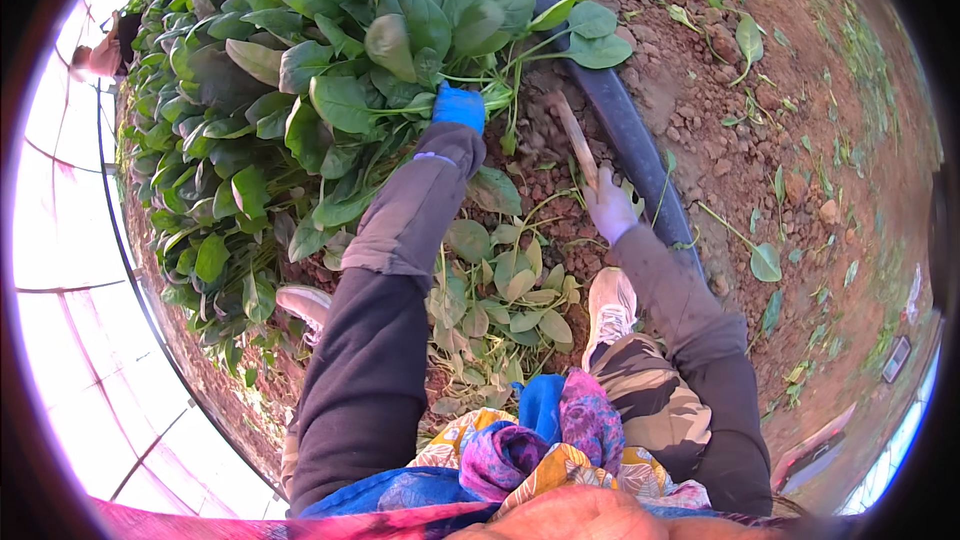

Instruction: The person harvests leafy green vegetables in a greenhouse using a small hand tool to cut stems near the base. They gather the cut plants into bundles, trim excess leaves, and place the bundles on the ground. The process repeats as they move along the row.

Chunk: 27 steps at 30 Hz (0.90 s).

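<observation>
My left hand, in a blue glove, is closed around the stems of a bunch of spinach. Broad green leaves spread over and beside the glove, hiding part of the fingers. In a pale glove, my right hand grips the wooden handle of a hand tool. The handle points up and left towards the soil by the bunch; its working end is blurred, so I cannot tell its shape. Close along the right of this hand runs a black hose.
Dense standing spinach fills the upper left. Loose leaves lie between my shoes. Reddish, cloddy soil with scattered leaves spans the right. A translucent sheet wall with a framework curves along the left.
</observation>
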Available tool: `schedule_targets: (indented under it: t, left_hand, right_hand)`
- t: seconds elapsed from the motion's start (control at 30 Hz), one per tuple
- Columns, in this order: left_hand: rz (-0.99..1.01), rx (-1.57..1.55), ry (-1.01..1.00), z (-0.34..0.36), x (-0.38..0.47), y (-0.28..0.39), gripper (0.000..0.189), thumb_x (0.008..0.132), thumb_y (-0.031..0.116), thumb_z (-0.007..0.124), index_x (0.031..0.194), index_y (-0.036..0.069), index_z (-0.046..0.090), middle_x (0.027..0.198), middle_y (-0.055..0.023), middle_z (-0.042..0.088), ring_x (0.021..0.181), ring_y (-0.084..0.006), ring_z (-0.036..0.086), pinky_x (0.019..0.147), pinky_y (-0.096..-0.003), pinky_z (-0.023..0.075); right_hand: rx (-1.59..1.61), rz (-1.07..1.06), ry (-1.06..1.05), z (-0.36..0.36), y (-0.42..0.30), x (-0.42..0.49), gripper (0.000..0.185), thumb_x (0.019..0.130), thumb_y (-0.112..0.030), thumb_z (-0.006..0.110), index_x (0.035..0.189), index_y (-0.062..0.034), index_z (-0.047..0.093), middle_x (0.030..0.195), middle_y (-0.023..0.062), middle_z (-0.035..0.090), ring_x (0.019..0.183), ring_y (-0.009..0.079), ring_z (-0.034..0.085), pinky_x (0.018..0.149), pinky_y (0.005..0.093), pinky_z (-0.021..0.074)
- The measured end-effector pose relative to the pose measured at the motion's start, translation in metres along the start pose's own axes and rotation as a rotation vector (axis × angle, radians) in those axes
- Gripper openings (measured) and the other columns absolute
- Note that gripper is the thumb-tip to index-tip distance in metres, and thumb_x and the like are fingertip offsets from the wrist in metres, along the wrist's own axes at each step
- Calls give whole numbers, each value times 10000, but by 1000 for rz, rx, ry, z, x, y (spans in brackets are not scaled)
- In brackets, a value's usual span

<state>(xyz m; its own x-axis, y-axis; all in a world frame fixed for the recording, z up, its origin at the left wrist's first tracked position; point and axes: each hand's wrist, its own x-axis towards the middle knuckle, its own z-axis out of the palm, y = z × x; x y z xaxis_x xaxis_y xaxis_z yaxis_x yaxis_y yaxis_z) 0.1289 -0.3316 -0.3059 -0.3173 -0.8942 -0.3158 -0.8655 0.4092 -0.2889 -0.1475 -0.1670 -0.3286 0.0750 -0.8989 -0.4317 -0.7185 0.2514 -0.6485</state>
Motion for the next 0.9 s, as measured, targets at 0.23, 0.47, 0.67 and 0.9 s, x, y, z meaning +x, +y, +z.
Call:
schedule_targets:
  t: [0.23, 0.47, 0.67, 0.9]
  left_hand:
    - [119, -47, 252, -25, -81, -34, 153, 806, 84, 560, 939, 137, 616, 794, -48, 624, 858, -247, 623, 1032, -486, 356]
    - [125, -147, 206, -35, -118, -11, 332, 744, 33, 563, 1057, 139, 573, 854, -49, 582, 933, -251, 578, 1088, -495, 306]
    - [86, -180, 220, -54, -142, 12, 286, 760, 78, 575, 1033, 160, 575, 886, -38, 607, 971, -244, 588, 1116, -505, 263]
    - [-36, -570, 314, -119, -238, 70, 358, 711, 167, 701, 1055, 159, 601, 912, -47, 622, 998, -241, 592, 1124, -514, 233]
  right_hand:
    - [-158, -30, 0, -33, 15, -58, 338, 895, -271, 596, 1161, -87, 500, 1058, 220, 613, 968, 413, 591, 807, 501, 469]
    - [738, -101, -156, 8, -64, 36, 317, 978, -186, 492, 1253, -46, 567, 1160, 64, 601, 931, 180, 631, 740, 289, 529]
    - [1291, 150, -358, -9, -111, -3, 471, 982, -313, 492, 1397, -103, 417, 1253, 86, 572, 1007, 202, 624, 806, 346, 533]
    - [897, -77, -241, -93, -127, -143, 429, 948, -152, 596, 1324, 8, 467, 1103, 83, 629, 886, 136, 636, 773, 286, 536]
